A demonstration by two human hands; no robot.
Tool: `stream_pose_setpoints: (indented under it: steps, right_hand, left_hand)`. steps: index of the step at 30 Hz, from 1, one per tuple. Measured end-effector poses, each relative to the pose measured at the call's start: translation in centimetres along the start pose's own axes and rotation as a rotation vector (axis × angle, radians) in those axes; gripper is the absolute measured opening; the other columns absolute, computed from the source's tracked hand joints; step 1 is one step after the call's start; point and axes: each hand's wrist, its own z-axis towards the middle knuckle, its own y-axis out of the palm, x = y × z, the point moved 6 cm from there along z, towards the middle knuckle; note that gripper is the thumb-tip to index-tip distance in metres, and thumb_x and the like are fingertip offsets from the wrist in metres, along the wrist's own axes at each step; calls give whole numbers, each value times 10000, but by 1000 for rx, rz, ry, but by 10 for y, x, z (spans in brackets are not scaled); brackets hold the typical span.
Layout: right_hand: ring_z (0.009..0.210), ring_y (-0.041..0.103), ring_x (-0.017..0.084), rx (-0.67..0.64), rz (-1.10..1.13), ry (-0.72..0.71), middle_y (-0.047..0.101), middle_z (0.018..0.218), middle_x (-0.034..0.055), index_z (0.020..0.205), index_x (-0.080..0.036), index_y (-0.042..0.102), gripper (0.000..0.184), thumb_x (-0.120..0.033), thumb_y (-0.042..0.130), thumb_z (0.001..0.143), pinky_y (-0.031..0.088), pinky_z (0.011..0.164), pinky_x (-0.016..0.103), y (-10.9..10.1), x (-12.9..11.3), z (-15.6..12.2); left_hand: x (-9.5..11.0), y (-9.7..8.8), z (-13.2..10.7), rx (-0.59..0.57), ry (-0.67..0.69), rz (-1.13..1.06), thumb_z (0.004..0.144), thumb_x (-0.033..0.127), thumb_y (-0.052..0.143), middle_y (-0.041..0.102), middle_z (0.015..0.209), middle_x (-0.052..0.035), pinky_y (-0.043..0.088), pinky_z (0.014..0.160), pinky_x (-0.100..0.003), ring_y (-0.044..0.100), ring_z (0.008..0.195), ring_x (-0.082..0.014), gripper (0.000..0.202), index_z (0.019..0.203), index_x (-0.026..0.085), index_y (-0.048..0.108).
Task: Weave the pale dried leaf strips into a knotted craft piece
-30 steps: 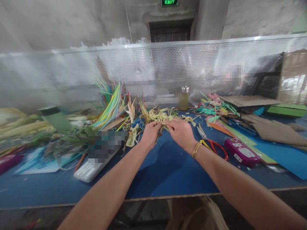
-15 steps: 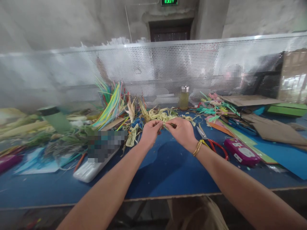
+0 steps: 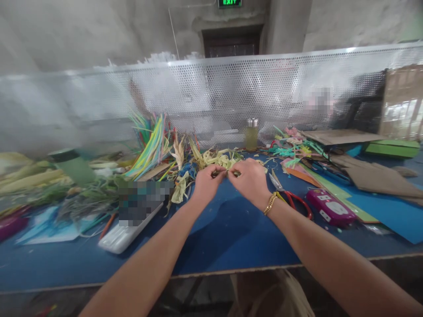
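Observation:
Both my hands meet over the blue table [image 3: 228,233], just in front of a heap of pale yellow-green leaf strips [image 3: 216,157]. My left hand [image 3: 207,181] is closed in a pinch on a thin strip. My right hand [image 3: 251,178], with a gold bracelet at the wrist, pinches the other end of that strip. The fingertips of the two hands nearly touch. The strip itself is mostly hidden by my fingers.
Red-handled scissors [image 3: 291,198] lie right of my right wrist, a pink-purple case [image 3: 328,207] beyond them. A bundle of coloured strips [image 3: 150,145] and a white box [image 3: 124,233] are on the left. A small jar [image 3: 251,134] stands by the perforated metal screen [image 3: 231,97]. Cardboard and coloured paper sheets lie at right.
My hands have drawn closer together and slightly farther from me, still pinching the strip. The view shifted a little to the right.

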Motion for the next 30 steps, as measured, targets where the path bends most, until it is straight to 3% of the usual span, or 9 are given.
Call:
stream_pose_setpoints:
  steps: [8, 12, 19, 25, 30]
  right_hand:
    - [617, 559, 159, -78, 102, 93, 673, 664, 37, 659, -205, 693, 219, -235, 537, 809, 340, 568, 276, 12, 4, -5]
    - [695, 610, 168, -122, 224, 120, 715, 763, 41, 797, -219, 751, 187, -237, 565, 809, 393, 615, 267, 16, 7, -4]
    - [624, 623, 147, -108, 402, 306, 722, 716, 22, 753, -206, 737, 112, -268, 644, 749, 415, 580, 253, 20, 17, -7]
    - [639, 612, 142, -144, 285, 261, 713, 715, 9, 753, -216, 719, 118, -264, 613, 772, 385, 591, 250, 21, 13, -7]
    - [685, 591, 160, -140, 33, 146, 693, 731, 35, 701, -196, 681, 164, -253, 568, 805, 336, 595, 270, 19, 2, -8]
  left_hand:
    - [3, -5, -2, 54, 124, 179, 750, 245, 629, 701, 764, -16, 409, 649, -252, 594, 689, -160, 90, 766, 211, 711]
    - [5, -7, -2, 61, 138, 230, 752, 224, 615, 692, 746, -13, 397, 634, -248, 593, 688, -161, 85, 740, 212, 698]
    - [-2, 0, -4, 10, 109, 243, 767, 224, 589, 693, 747, -12, 391, 632, -258, 589, 678, -159, 124, 788, 220, 711]
    - [-12, -1, -2, 14, -16, 178, 752, 252, 591, 671, 719, -20, 402, 604, -250, 577, 649, -148, 132, 799, 196, 701]
    - [-19, 5, -2, -50, -110, 92, 734, 255, 589, 652, 682, -20, 414, 581, -244, 571, 627, -138, 143, 786, 174, 695]
